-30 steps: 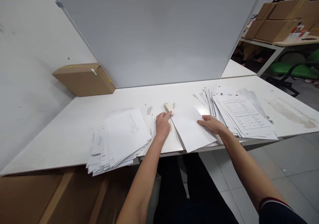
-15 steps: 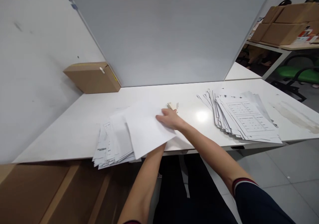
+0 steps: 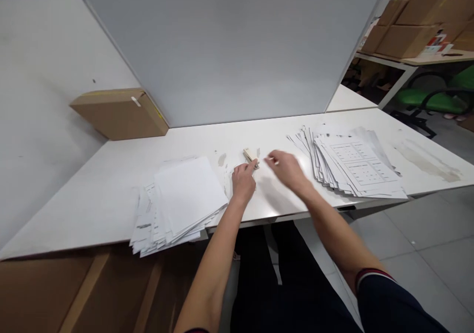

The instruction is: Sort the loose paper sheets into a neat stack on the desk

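Observation:
A small cream stapler [image 3: 250, 156] lies slantwise on the white table. My left hand [image 3: 243, 181] is on its near end, index finger stretched along it and the other fingers curled beside it. To the right, my right hand [image 3: 288, 169] hovers over the table with bent fingers, smeared by motion; no sheet shows in it. On my left lies a loose pile of papers [image 3: 188, 190], its top sheet blank. On my right sits a fanned stack of printed sheets [image 3: 357, 167] with tables on them.
A cardboard box [image 3: 122, 116] leans by the wall at the back left. Behind the table stands a tall grey panel [image 3: 237, 52]. Open cardboard [image 3: 40, 288] lies below the table's left edge. Further right are stacked boxes [image 3: 413, 34] and a green chair [image 3: 429, 101].
My right hand carried a white sheet from beside the stapler leftward onto the left pile, let it go, and came back right. My left hand stayed at the stapler.

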Demonstrator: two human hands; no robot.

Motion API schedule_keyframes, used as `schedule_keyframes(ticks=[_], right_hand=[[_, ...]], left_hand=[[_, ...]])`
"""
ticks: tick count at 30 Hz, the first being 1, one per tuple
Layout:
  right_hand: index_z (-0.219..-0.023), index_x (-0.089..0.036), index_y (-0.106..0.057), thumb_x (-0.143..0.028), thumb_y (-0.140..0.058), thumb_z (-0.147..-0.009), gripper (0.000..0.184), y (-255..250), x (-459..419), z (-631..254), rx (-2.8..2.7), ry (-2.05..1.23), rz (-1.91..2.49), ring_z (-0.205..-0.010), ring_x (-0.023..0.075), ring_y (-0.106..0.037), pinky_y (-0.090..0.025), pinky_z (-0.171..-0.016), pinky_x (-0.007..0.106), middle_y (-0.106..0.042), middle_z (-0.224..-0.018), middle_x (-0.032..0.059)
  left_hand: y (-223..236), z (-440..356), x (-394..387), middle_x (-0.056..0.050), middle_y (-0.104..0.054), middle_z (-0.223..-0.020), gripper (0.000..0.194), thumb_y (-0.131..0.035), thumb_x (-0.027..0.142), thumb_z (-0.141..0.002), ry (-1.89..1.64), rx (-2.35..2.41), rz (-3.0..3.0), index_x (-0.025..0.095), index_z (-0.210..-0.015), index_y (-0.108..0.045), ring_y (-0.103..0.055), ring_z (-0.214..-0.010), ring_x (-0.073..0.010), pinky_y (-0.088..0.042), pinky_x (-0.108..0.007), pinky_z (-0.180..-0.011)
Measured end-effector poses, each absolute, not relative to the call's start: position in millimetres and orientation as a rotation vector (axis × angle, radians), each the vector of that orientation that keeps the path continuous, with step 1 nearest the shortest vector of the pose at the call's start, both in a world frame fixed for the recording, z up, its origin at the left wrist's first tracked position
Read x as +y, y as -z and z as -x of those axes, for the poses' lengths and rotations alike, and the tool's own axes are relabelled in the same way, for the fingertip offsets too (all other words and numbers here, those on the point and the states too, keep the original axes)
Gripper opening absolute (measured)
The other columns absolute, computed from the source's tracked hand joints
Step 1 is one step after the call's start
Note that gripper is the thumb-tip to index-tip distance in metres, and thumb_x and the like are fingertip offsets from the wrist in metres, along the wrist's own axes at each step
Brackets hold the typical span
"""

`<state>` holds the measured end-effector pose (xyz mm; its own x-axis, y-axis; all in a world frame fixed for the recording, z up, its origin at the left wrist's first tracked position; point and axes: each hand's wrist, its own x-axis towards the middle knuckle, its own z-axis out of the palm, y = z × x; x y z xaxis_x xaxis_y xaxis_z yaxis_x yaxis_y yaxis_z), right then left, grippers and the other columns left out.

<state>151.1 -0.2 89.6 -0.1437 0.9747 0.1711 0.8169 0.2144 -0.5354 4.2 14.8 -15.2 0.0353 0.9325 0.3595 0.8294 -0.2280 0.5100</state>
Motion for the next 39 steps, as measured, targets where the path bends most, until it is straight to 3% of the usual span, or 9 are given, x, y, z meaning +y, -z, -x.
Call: schedule_keyframes(ticks=[4,8,13,20,26,30,32,36,39], right_hand=[[-0.113,-0.010,-0.056,-0.037,-0.046,-0.087,0.039,-80,12,-271,-1.554,0.158,2.213,-0.103,0.0316,-0.051,-0.040,-0.077,0.040,-0.057,-0.115,0.0206],[-0.116,-0.005,-0.053,-0.049,-0.057,-0.076,0.059,-60,10,-332,-1.462,-0.031,2.577,-0.098,0.0357,-0.053,-0.041,-0.070,0.040,-0.060,-0.105,0.0238],[-0.108,-0.014,-0.063,-0.047,-0.053,-0.077,0.045,-40,-1,-337,-1.548,-0.071,2.415,-0.086,0.0276,-0.059,-0.040,-0.066,0.033,-0.067,-0.094,0.0135],[-0.090,-0.015,-0.072,-0.038,-0.049,-0.081,0.034,-36,1,-348,-1.544,-0.066,2.352,-0.080,0.0264,-0.060,-0.039,-0.063,0.032,-0.069,-0.084,0.0135],[-0.088,-0.013,-0.067,-0.031,-0.039,-0.088,0.033,-63,-19,-304,-1.555,0.283,1.976,-0.065,0.0199,-0.057,-0.037,-0.058,0.029,-0.065,-0.076,0.0123],[-0.081,-0.018,-0.063,-0.040,-0.044,-0.088,0.030,-82,-45,-238,-1.484,-0.071,1.524,-0.057,0.0138,-0.050,-0.036,-0.051,0.025,-0.060,-0.066,0.0037],[-0.075,-0.018,-0.061,-0.042,-0.046,-0.087,0.030,-83,-50,-213,-1.453,-0.321,1.434,-0.056,0.0122,-0.047,-0.034,-0.050,0.023,-0.057,-0.063,0.0011],[-0.068,-0.017,-0.057,-0.044,-0.053,-0.081,0.030,-69,-40,-193,-1.326,-0.619,1.443,-0.053,0.0099,-0.039,-0.030,-0.049,0.022,-0.046,-0.056,-0.0028],[-0.065,-0.017,-0.056,-0.046,-0.056,-0.077,0.031,-58,-30,-194,-1.241,-0.709,1.464,-0.052,0.0090,-0.035,-0.027,-0.048,0.022,-0.041,-0.053,-0.0043]], left_hand=[[10,-5,10,-0.009,-0.058,-0.108,0.057,-0.040,0.003,-0.076,-0.927,1.861,-2.185,0.028,-0.126,-0.053,-0.047,-0.101,-0.0250,-0.039,-0.036,-0.088],[11,-5,11,-0.009,-0.058,-0.105,0.055,-0.038,0.004,-0.078,-0.962,1.847,-2.192,0.026,-0.126,-0.054,-0.047,-0.099,-0.0255,-0.038,-0.037,-0.089],[14,-4,13,-0.010,-0.058,-0.105,0.056,-0.038,0.003,-0.077,-0.991,1.821,-2.210,0.025,-0.126,-0.054,-0.047,-0.099,-0.0256,-0.038,-0.037,-0.088],[17,-3,14,-0.011,-0.058,-0.103,0.054,-0.039,0.004,-0.077,-1.041,1.790,-2.180,0.025,-0.124,-0.056,-0.048,-0.099,-0.0261,-0.038,-0.040,-0.090],[13,-4,15,-0.011,-0.059,-0.107,0.043,-0.046,0.015,-0.081,-1.381,1.583,-1.973,0.022,-0.121,-0.057,-0.049,-0.107,-0.0247,-0.036,-0.043,-0.098],[5,-5,14,-0.010,-0.060,-0.116,0.057,-0.063,0.040,-0.075,-1.492,1.040,-1.420,0.022,-0.127,-0.050,-0.058,-0.101,-0.0207,-0.044,-0.038,-0.092],[0,-4,12,-0.010,-0.064,-0.110,0.056,-0.068,0.048,-0.069,-1.372,0.835,-1.156,0.020,-0.116,-0.058,-0.063,-0.093,-0.0204,-0.048,-0.037,-0.086],[-10,-2,6,-0.007,-0.072,-0.083,0.037,-0.076,0.043,-0.060,-1.299,0.793,-0.901,0.016,-0.083,-0.068,-0.067,-0.084,-0.0223,-0.051,-0.036,-0.081],[-14,-4,5,-0.006,-0.072,-0.078,0.032,-0.078,0.039,-0.058,-1.317,0.806,-0.855,0.015,-0.077,-0.068,-0.067,-0.083,-0.0229,-0.051,-0.037,-0.080]])
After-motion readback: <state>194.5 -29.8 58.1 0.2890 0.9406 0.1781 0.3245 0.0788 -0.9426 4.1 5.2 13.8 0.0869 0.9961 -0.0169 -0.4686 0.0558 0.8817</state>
